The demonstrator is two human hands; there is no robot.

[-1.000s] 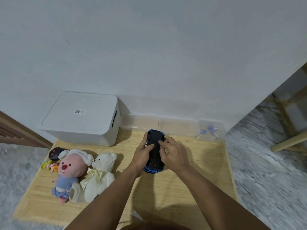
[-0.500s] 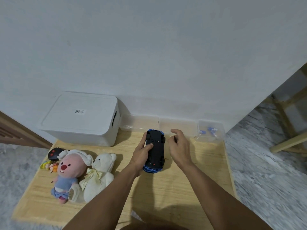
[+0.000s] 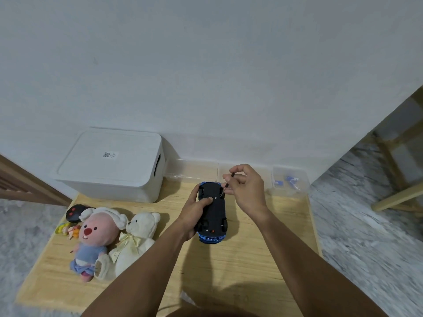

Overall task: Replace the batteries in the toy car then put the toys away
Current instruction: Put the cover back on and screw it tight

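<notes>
A blue toy car (image 3: 214, 211) lies upside down on the wooden table (image 3: 263, 248), black underside up. My left hand (image 3: 194, 213) grips its left side, thumb on the underside. My right hand (image 3: 247, 188) pinches a thin screwdriver (image 3: 227, 183) just above the car's far right corner. A pink plush (image 3: 93, 236), a white teddy bear (image 3: 137, 236), a black remote (image 3: 74, 211) and small figures (image 3: 67, 231) lie at the table's left.
A white lidded storage box (image 3: 109, 165) stands at the back left against the wall. Clear plastic trays (image 3: 196, 170) line the back edge; the right one (image 3: 289, 181) holds small blue items. A wooden frame (image 3: 398, 193) stands on the marble floor at right.
My right hand left the car's underside, reached toward the trays at the back, and now holds a thin screwdriver over the car's far end. My left hand keeps its grip.
</notes>
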